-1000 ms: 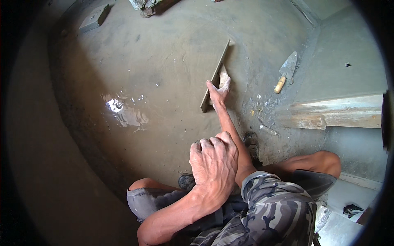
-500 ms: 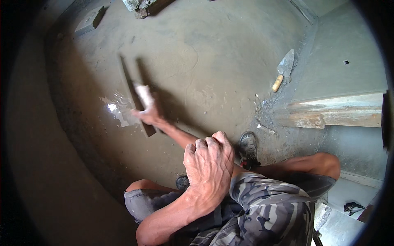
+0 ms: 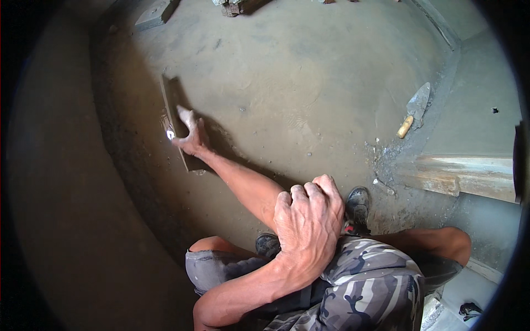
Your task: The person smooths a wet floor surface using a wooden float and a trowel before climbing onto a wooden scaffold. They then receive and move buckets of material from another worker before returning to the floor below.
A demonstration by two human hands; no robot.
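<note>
My right hand (image 3: 193, 135), its arm stretched far out to the left, grips a long, narrow hand float (image 3: 169, 94). The float's board rests against the wet, grey-brown mortar floor (image 3: 265, 105); the hand hides its handle. My left hand (image 3: 310, 218) is closed, knuckles up, above my right arm near the elbow. Its fingertips are curled out of sight, so whether anything is inside cannot be seen. On the right side of the floor lies a pointed trowel (image 3: 419, 105) with a pale wooden handle (image 3: 405, 127).
A flat block (image 3: 157, 15) lies at the far left, and broken masonry (image 3: 234, 6) at the far edge. A worn wooden board (image 3: 464, 172) juts in from the right. Loose crumbs of mortar lie near my shoe (image 3: 358, 205). A dark wall (image 3: 55, 182) curves along the left.
The view has shifted left, so the floor things sit farther right. My right hand has moved the float leftward over the floor, toward the dark wall. My left hand stays closed over the right arm.
</note>
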